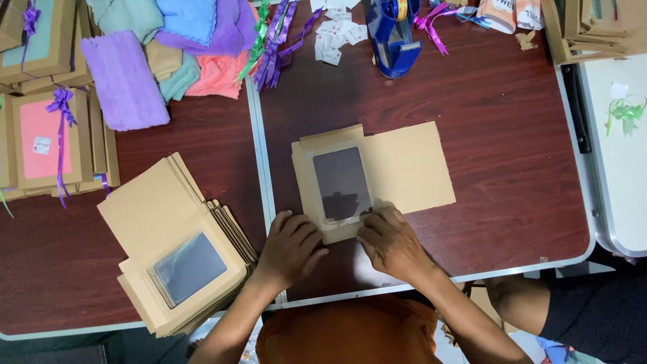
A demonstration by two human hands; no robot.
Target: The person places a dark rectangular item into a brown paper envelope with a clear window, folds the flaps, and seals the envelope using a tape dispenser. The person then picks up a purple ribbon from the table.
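A flat brown cardboard box blank point(404, 165) with a clear plastic window point(342, 183) lies on the dark wooden table point(499, 135). My left hand point(290, 246) presses its near left corner. My right hand point(389, 239) presses the near edge just right of the window. The fingers of both hands are bent onto the cardboard's lower flap. Neither hand lifts anything.
A stack of the same windowed blanks point(178, 249) lies at the near left. Finished boxes with purple ribbons point(47, 138) sit far left. Folded cloths point(168, 47), ribbons point(273, 47), paper labels point(337, 30) and a blue tape dispenser point(393, 37) line the far edge. A white table point(623, 155) adjoins right.
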